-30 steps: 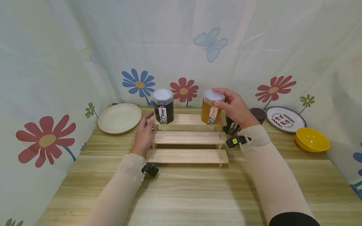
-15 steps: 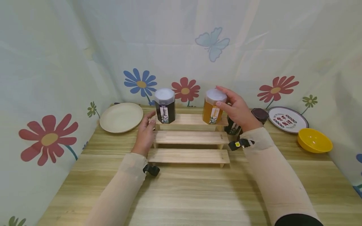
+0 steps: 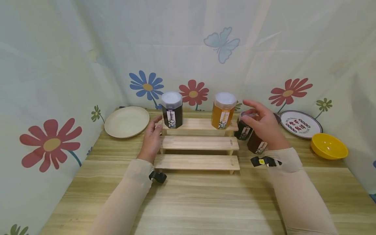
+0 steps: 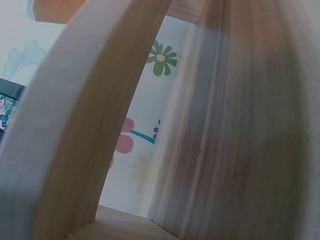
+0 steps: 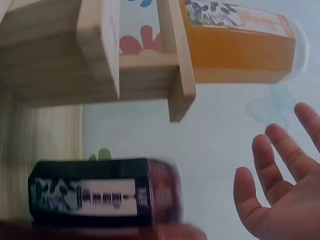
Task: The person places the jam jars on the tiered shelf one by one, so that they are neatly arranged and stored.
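Hands at either end of the rack (image 3: 196, 143), with two jars on its top step.
The left hand (image 3: 150, 139) is at the rack's left end, fingers loosely bent (I can't tell if they grip it); the right hand (image 3: 266, 128) is to the rack's right, fingers spread wide, gripping nothing, though whether the thumb touches a lid there is unclear. On the rack's top step stand the black jar (image 3: 174, 119), left, and the orange jar (image 3: 221, 117), right. Just right of the rack are a second black jar (image 3: 243, 131) and a brown jar (image 3: 254, 142). Farther right are the white plate (image 3: 302, 125) and yellow bowl (image 3: 328, 147); left of the rack, the cream plate (image 3: 127, 122).
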Available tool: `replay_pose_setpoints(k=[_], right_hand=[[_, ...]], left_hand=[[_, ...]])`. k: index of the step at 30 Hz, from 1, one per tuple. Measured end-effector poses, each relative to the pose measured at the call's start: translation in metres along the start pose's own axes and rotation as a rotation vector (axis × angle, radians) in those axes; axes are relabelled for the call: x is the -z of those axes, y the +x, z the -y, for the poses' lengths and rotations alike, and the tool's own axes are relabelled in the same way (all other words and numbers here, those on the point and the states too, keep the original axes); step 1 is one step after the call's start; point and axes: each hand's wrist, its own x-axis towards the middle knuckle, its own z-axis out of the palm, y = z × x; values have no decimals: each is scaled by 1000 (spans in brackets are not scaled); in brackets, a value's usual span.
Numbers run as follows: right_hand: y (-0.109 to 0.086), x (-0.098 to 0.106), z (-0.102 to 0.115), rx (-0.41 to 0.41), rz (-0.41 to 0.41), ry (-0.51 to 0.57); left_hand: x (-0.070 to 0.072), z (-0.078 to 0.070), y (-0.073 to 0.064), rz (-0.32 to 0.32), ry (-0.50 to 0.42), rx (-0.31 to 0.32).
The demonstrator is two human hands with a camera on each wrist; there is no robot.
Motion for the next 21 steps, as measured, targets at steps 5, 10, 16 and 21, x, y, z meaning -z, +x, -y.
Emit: replay_pose_setpoints(k=[5,10,16,21], right_hand=[[-15,14,-3,-59,5,-124],[-27,27,-1,-143,-7,-217],[-32,40,-1,-231,46,-259],[-34,50,1,-255,119,-373]], left_hand=[[0,1,0,0,1,2],[0,1,2,6,-5,0],[0,0,2,3,-3,7],[0,-1,-1,9,-2,21]])
